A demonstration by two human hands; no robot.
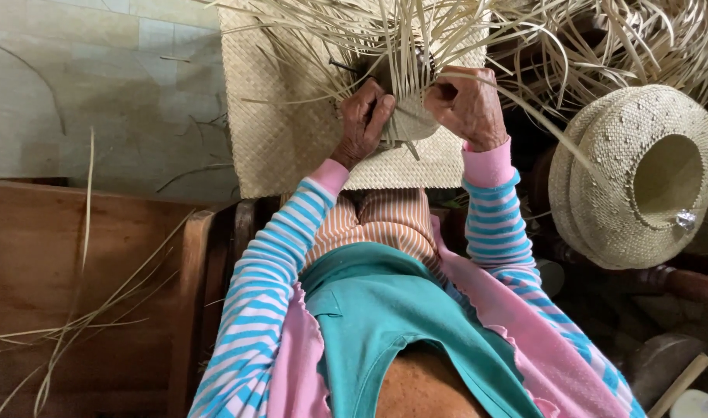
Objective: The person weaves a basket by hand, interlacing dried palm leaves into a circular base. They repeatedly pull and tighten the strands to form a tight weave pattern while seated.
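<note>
My left hand and my right hand both grip a small round piece of woven straw held over my lap. Long loose straw strips fan up and outward from that piece. My fingers are closed on the strips and the woven disc; the left hand pinches its left edge, the right hand holds its upper right side. A flat woven straw mat lies under both hands, across my knees.
A stack of finished woven straw hats lies on its side at the right. More loose straw piles at the top right. A wooden bench with stray strips stands at the left, on a tiled floor.
</note>
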